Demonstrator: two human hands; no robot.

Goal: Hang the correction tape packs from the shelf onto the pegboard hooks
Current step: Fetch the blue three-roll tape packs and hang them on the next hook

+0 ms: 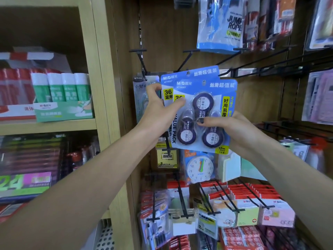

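Two blue correction tape packs are held up in front of the wooden display board, one overlapping the other. The front pack (203, 114) shows three round purple dispensers under a clear blister, with a hang hole at its top edge. The rear pack (180, 76) sits slightly higher and to the left of the front pack, mostly covered by it, its own hang hole just visible.

The left hand (160, 109) grasps the left edge of the packs, thumb laid across the front pack's yellow label and fingers curled round behind. The right hand (232, 127) grasps the front pack from the right side, thumb pressed on the blister between the dispensers, fingers hidden behind the card.

Above the front pack, black hooks (187, 56) stick out from the board; neither hang hole is on a hook (the nearest hook tips lie above and apart from the cards). Left of the front pack hangs a pale carded item (140, 87), partly covered by the left hand. Below the front pack hangs a toy clock (200, 168), and lower still rows of red-topped packets (252, 193) on hooks. Far left of the front pack, a wooden shelf (48, 125) carries a green box of glue sticks (63, 92). Up and to the right of the front pack hangs a jump rope bag (219, 24).
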